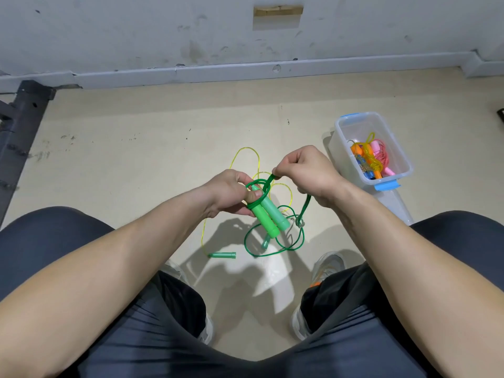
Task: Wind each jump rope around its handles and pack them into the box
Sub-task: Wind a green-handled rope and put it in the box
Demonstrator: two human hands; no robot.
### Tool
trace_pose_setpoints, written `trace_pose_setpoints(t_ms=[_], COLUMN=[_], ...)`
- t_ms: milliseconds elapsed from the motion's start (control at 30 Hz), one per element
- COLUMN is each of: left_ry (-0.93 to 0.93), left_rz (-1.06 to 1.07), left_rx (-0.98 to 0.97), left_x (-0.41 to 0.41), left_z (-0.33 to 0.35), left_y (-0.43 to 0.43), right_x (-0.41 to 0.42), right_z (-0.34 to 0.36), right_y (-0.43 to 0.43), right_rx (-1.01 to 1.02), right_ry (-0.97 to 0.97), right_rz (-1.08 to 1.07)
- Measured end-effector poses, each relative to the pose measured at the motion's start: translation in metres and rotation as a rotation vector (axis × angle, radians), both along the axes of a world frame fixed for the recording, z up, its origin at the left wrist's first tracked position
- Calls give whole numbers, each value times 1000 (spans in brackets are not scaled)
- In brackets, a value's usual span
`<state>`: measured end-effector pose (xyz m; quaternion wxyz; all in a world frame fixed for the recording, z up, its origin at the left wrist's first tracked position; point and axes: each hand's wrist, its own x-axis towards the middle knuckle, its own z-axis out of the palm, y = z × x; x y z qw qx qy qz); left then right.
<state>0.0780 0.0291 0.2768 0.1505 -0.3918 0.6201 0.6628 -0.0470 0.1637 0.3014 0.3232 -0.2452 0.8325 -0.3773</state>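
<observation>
My left hand (pixel 229 193) grips two green handles (pixel 268 215) side by side, held slanting down to the right. A dark green rope (pixel 272 248) is looped round their upper ends. My right hand (pixel 305 173) pinches that rope just above the handles, and the rest hangs from it in loose loops down to the floor. Beneath them on the floor lies a yellow rope (pixel 246 156) with teal handles (pixel 222 255). A clear plastic box (pixel 351 132) stands at the right and holds several wound ropes in orange, pink and yellow.
The box's lid with a blue clip (pixel 387 184) lies beside the box. My knees and shoes (pixel 327 264) frame the floor in front of me. A dark metal frame (pixel 21 118) stands at the left, and a wall with a skirting (pixel 245 72) runs behind.
</observation>
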Motion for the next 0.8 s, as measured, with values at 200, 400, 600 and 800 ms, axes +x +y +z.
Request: trace_pose_setpoints(t_ms=[200,400,600,800], left_ry=[62,167,194,231], left_rz=[116,251,348,426], left_rx=[-92,-143,-103,-96], left_x=[-3,-7,-11,-13], left_z=[-9,-7,-4,0], left_y=[-3,-10,-12,-11], right_x=[-1,4,1,6], right_z=[-1,-4,-8,-2], right_y=[0,-1,1,0], right_rx=[-48,-124,-74,-103], right_ry=[-64,-214,-4,-67], right_rz=[-91,-132,-78,-101])
